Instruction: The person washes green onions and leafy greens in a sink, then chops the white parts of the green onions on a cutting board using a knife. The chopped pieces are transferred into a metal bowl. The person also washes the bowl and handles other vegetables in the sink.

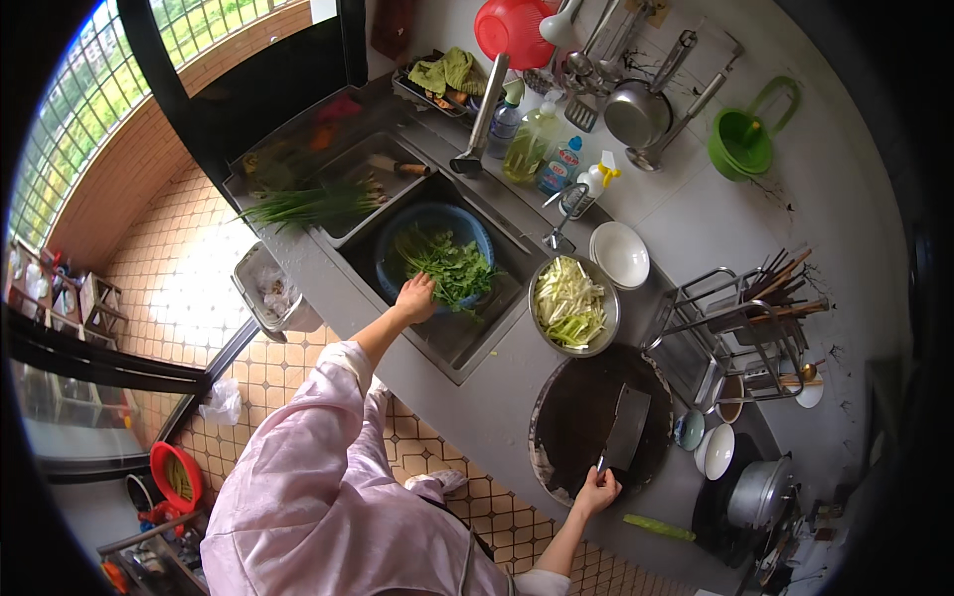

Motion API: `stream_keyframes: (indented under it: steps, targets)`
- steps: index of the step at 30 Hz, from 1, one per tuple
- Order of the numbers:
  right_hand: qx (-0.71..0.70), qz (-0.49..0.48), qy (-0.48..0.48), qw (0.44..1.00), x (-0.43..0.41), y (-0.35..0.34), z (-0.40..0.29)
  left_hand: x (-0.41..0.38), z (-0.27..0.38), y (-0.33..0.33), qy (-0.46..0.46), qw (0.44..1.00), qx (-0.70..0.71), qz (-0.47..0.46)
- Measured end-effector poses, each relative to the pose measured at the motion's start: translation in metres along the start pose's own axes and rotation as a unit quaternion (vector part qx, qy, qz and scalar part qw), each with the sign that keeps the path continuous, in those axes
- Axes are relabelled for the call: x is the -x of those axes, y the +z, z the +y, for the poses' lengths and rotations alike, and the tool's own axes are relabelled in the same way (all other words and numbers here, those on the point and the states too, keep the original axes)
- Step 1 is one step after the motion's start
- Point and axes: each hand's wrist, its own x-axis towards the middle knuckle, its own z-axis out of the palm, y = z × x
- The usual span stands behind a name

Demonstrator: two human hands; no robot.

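My left hand point(417, 296) reaches over the near rim of a blue plastic basin point(384, 261) and touches a bunch of leafy green herbs point(455, 268) inside it. Its fingertips are partly lost among the stems, so a grip is not clear. The basin sits in the sink bowl point(477, 350). On the right, my right hand point(598, 492) holds the handle of a cleaver point(630, 425). The blade lies over a round dark chopping board point(570, 402). Beside the board stands a steel bowl point(532, 313) filled with cut pale-green vegetable strips point(570, 302).
Green onions point(320, 205) lie across the left sink compartment. A faucet point(559, 240), white plates point(622, 253) and bottles point(560, 165) line the wall side. A metal rack point(700, 320) rises behind the board. A green vegetable piece point(659, 527) lies near the pot point(756, 492). A bin point(272, 298) stands below left.
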Motion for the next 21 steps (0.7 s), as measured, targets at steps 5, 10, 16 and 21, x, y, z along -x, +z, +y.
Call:
stream_keyframes:
  steps: [5,10,16,21]
  targets:
    - [-0.004,0.027,0.03,0.999,0.029,0.011,-0.072,-0.061,-0.08,-0.018,0.026,0.987,-0.141,-0.074]
    - [-0.189,-0.207,-0.004,0.96,0.079,0.066,-0.214,-0.104,-0.051,-0.031,0.171,0.958,-0.164,-0.161]
    - [-0.235,-0.421,-0.075,0.873,0.099,0.153,-0.342,-0.092,-0.061,0.046,0.218,0.937,-0.125,-0.244]
    - [-0.206,-0.489,-0.183,0.828,0.075,0.274,-0.389,-0.072,-0.055,-0.046,0.054,0.937,0.22,-0.264]
